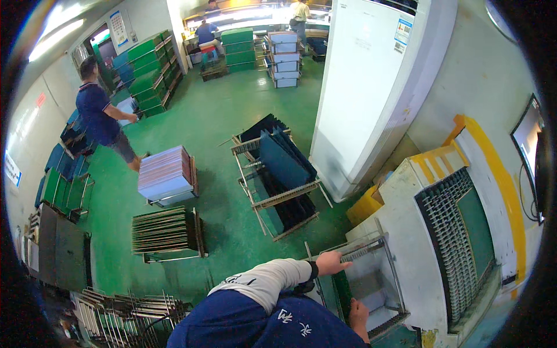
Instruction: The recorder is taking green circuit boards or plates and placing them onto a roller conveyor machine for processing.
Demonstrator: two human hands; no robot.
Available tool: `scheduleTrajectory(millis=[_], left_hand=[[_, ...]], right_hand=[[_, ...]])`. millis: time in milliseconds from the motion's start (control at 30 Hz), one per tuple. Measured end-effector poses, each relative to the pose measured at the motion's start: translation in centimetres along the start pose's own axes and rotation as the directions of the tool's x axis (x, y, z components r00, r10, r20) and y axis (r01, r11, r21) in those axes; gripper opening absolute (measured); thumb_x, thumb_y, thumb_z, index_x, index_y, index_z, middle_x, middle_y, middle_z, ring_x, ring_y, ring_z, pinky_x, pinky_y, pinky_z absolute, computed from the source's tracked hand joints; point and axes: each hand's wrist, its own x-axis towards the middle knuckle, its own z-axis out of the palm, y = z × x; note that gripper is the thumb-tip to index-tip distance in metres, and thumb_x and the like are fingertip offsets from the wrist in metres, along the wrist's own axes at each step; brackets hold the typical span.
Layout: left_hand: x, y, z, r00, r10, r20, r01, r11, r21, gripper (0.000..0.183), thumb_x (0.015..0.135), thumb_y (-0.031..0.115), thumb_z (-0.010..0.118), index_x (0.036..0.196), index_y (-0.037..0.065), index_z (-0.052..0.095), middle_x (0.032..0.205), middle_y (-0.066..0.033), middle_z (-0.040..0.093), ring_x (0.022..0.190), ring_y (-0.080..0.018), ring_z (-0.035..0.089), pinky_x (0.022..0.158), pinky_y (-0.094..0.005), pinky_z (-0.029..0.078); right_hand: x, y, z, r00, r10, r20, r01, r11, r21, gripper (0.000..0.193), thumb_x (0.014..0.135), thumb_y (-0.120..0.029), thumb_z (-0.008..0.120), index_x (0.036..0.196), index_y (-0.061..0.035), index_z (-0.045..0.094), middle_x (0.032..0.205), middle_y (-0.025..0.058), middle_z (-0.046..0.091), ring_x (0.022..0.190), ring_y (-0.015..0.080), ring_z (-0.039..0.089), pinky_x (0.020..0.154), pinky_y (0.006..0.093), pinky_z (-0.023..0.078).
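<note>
Green paint covers the floor (214, 116) of this workshop, and pale walls curve around it. Close below, the person's left hand (332, 263) rests with fingers laid flat along the top bar of a metal rack (371, 278), its grip open rather than wrapped around the bar. The right hand (358, 313) is lower, at the rack's near side just beside a green board (342, 293) standing in the slots; whether its grip is closed on anything cannot be told. The rack stands against a cream machine (406, 232) with yellow edging and a roller bed (449, 243) on top. A tall white cabinet (371, 87) rises behind it. Out on the floor, well apart from the hands, stand a frame of dark blue boards (281, 159), a pinkish stack of sheets (165, 171) and a dark stack (165, 229). Another person in a blue shirt (96, 119) stands near the left wall beside green crates (148, 69).
</note>
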Motion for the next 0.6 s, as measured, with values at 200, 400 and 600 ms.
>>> scheduleTrajectory(millis=[200,400,600], left_hand=[[-0.1,0.6,-0.1,0.999,-0.014,0.044,0.015,1.0,-0.024,0.067,0.088,0.064,0.057,0.095,-0.001,0.07,0.093,-0.0215,0.071,0.091,-0.0393,0.068,0.081,-0.0478,0.053],[-0.6,-0.5,0.3,0.998,0.069,-0.006,-0.069,0.998,0.008,0.065,0.089,0.062,0.057,0.098,-0.001,0.07,0.094,-0.021,0.071,0.09,-0.0396,0.068,0.081,-0.0487,0.053],[-0.2,-0.9,0.7,0.999,0.028,0.03,-0.028,1.0,0.005,0.065,0.089,0.061,0.058,0.101,-0.002,0.069,0.096,-0.0224,0.071,0.092,-0.0403,0.068,0.081,-0.0494,0.053]], right_hand=[[0.3,2.9,1.8,1.0,-0.026,0.005,0.026,0.996,-0.087,0.06,0.097,-0.055,0.05,0.077,-0.0015,0.069,0.074,0.0236,0.064,0.069,0.0443,0.061,0.063,0.0521,0.045],[-0.5,1.5,2.1,0.993,-0.033,-0.115,0.036,0.999,0.027,0.067,0.095,-0.062,0.049,0.071,-0.0023,0.068,0.065,0.019,0.064,0.062,0.0361,0.063,0.059,0.0486,0.046],[-0.3,0.8,0.8,0.996,0.059,0.069,-0.063,0.996,0.056,0.068,0.094,-0.062,0.05,0.072,0.0002,0.068,0.061,0.0157,0.062,0.059,0.032,0.061,0.057,0.0469,0.044]])
